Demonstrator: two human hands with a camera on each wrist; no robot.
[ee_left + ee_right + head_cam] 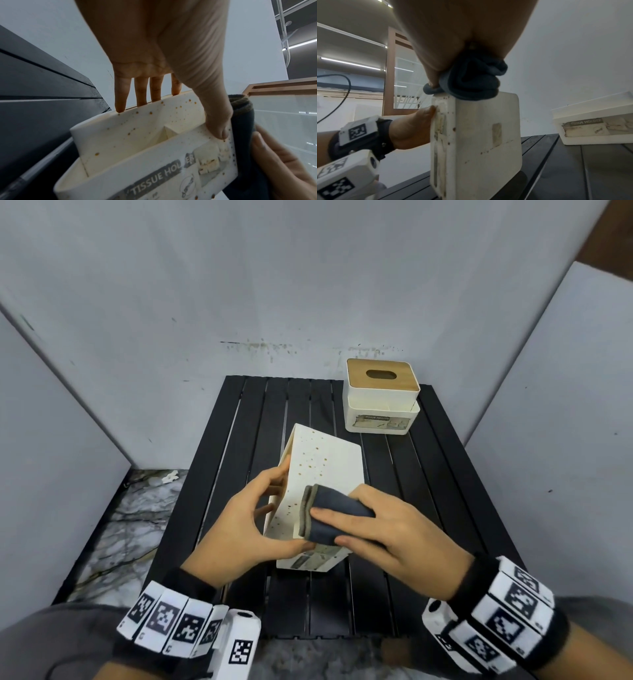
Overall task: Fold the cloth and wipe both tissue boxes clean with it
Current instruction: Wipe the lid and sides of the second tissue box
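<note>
The nearer tissue box [318, 470] looked like a light, hollow shell of stiff cream plastic — easy to tip, probably a little slick under a dry palm, and best held across two opposite walls, as it was here. It stood tipped on end near the front of the black slatted table [428, 491], its wide speckled face turned up towards the head camera. The left hand [236, 518] braced it: four fingers [121, 94] reached over the far edge while the thumb pressed the labelled front, so the hand gripped the box between them. The cloth [334, 517] was soft and thick, folded into a compact dark blue pad with a greyish layer showing at its edge; it should mould to the flat walls and corners under light pressure. The right hand [397, 529] held that pad with curled fingers and pressed it against the upper face, near the front corner.

The box was plainly dirty — brown spots scattered over the cream surface, a torn, peeling "TISSUE HOLDER" label on the front, and its top lay open in the left wrist view. The second tissue box [382, 398] sat upright at the table's far right, well apart, with a wooden lid and a similar worn label.
</note>
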